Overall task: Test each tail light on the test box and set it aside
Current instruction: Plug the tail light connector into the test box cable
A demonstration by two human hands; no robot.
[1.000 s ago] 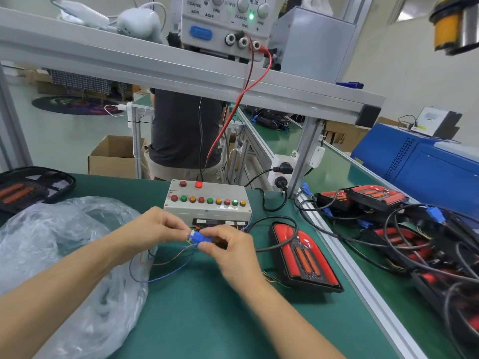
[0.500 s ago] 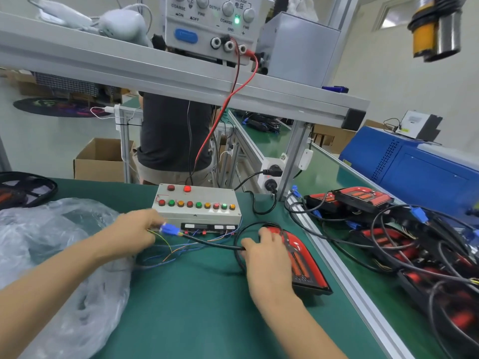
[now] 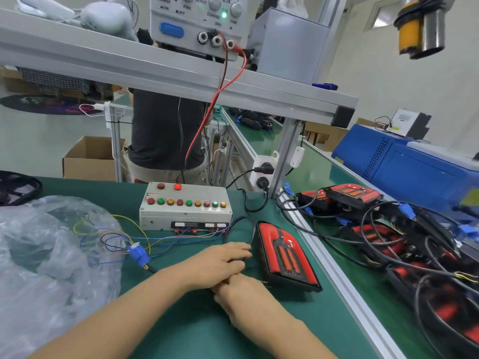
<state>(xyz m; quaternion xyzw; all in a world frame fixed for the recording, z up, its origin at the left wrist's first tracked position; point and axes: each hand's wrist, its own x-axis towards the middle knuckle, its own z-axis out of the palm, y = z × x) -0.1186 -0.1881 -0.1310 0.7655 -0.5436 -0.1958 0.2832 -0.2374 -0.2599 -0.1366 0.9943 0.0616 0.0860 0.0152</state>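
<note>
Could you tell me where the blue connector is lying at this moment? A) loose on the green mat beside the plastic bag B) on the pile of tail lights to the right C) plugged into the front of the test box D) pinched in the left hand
A: the blue connector lies free on the green mat by the plastic bag, away from both hands and apart from the test box.

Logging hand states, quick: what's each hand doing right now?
Left hand: open, fingers out flat, laid over the right hand.
Right hand: mostly covered; cannot be told.
</note>
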